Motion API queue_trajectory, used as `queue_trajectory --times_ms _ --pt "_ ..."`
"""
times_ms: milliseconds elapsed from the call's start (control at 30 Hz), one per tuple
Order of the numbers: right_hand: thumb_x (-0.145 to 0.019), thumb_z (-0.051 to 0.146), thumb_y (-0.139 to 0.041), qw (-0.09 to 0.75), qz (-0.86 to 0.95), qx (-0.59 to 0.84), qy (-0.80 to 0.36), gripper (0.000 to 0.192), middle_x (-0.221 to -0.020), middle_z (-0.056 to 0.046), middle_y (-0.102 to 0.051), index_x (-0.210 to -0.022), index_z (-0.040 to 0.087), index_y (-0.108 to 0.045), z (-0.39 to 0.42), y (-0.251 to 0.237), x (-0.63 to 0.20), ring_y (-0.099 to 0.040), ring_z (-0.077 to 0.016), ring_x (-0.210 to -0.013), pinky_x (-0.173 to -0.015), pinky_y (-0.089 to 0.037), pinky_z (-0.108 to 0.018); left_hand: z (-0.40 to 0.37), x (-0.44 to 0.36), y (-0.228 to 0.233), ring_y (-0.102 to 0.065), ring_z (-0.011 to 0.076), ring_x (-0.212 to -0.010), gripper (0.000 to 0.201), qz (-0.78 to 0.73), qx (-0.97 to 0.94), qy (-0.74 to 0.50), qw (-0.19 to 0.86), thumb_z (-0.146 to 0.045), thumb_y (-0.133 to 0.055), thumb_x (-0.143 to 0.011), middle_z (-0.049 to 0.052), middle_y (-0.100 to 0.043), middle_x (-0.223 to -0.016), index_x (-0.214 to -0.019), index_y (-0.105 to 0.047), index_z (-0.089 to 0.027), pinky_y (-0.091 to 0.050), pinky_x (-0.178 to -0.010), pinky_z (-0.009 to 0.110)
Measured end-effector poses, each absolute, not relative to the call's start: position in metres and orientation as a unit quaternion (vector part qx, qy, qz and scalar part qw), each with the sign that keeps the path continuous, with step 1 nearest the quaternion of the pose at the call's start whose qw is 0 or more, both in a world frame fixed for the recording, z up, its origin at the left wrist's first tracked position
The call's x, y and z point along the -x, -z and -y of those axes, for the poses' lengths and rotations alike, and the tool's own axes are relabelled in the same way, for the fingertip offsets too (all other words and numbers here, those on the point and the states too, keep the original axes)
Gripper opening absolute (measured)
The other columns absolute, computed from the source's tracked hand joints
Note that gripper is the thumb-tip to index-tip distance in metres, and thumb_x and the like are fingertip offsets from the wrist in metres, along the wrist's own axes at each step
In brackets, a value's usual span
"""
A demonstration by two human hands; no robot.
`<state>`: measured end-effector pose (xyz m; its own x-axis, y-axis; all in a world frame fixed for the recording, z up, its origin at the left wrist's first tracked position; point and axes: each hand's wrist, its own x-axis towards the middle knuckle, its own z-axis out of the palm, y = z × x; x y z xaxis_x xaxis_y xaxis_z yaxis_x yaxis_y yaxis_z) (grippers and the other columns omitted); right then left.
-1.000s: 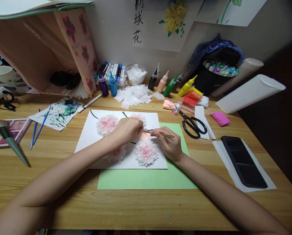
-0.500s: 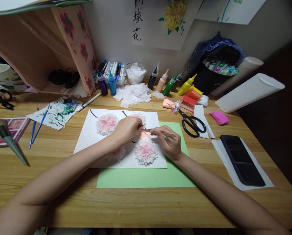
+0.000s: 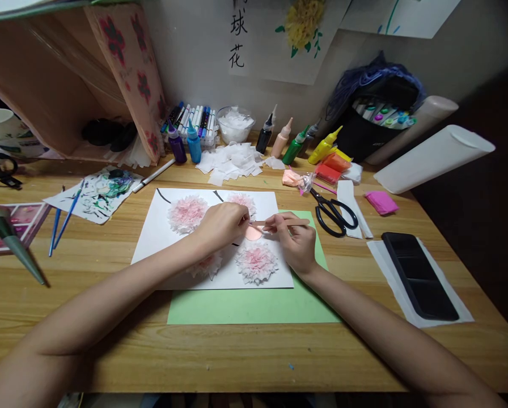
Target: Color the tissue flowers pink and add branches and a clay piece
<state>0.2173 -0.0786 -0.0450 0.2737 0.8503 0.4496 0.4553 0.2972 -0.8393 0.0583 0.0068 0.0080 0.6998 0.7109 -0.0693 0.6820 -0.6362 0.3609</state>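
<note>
My right hand (image 3: 297, 245) pinches a thin wooden stick (image 3: 300, 222), held nearly level and pointing left. The stick's tip meets the fingertips of my left hand (image 3: 227, 222), which are closed together; what they hold, if anything, is hidden. Below the fingertips is a flat peach-coloured round patch (image 3: 253, 233) on white paper (image 3: 149, 249). Around it on the sheet are fluffy pink-and-white tissue-paper flowers, one at the upper left (image 3: 188, 213) and one at the lower right (image 3: 256, 263). Two others are partly covered by my left hand and forearm. Green paper (image 3: 254, 306) lies underneath.
Black-handled scissors (image 3: 331, 212) lie right of the sheets, near a black phone-like slab (image 3: 419, 275). Behind are a pile of white tissue pieces (image 3: 231, 161), a bowl (image 3: 236, 126) and several paint bottles (image 3: 295, 148). Brushes (image 3: 69, 218) and a palette (image 3: 28, 218) lie left.
The stick has turned to lie more level in my right hand. The white paper has shifted slightly right, while my left hand stays almost in place.
</note>
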Motion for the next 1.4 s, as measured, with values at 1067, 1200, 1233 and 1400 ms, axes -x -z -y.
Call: queue_trajectory --times_ms 1067,1200,1233,1400 --pt "-0.087 0.027 -0.058 0.561 0.612 0.529 -0.176 0.018 -0.077 -0.004 -0.07 -0.074 0.02 -0.067 0.078 0.045 -0.222 -0.067 -0.0171 -0.071 -0.064 -0.054 -0.034 -0.009 -0.051 -0.019 -0.064 0.0231 -0.071 0.019 -0.373 -0.92 0.058 0.105 -0.01 -0.049 -0.072 0.01 -0.07 -0.076 -0.069 -0.067 -0.015 -0.033 -0.055 0.027" --pt "-0.086 0.026 -0.059 0.574 0.595 0.532 -0.183 0.018 -0.077 -0.004 -0.07 -0.071 0.019 -0.066 0.076 0.045 -0.221 -0.066 -0.016 -0.068 -0.061 -0.055 -0.033 -0.011 -0.05 -0.019 -0.063 0.0225 -0.069 0.018 -0.375 -0.918 0.055 0.116 -0.01 -0.049 -0.07 0.01 -0.069 -0.073 -0.067 -0.066 -0.015 -0.031 -0.054 0.027" --pt "-0.086 0.026 -0.059 0.574 0.595 0.534 -0.178 0.018 -0.076 -0.003 -0.07 -0.072 0.019 -0.066 0.076 0.045 -0.221 -0.066 -0.0159 -0.068 -0.061 -0.054 -0.033 -0.012 -0.05 -0.019 -0.063 0.0224 -0.068 0.018 -0.376 -0.918 0.054 0.118 -0.01 -0.049 -0.07 0.01 -0.069 -0.073 -0.067 -0.066 -0.015 -0.031 -0.053 0.027" --pt "-0.086 0.027 -0.059 0.581 0.582 0.541 -0.176 0.017 -0.075 -0.003 -0.07 -0.072 0.019 -0.065 0.077 0.045 -0.221 -0.067 -0.0158 -0.068 -0.061 -0.054 -0.033 -0.012 -0.05 -0.018 -0.062 0.0221 -0.067 0.018 -0.378 -0.916 0.056 0.122 -0.012 -0.048 -0.07 0.009 -0.069 -0.071 -0.066 -0.066 -0.015 -0.028 -0.052 0.027"
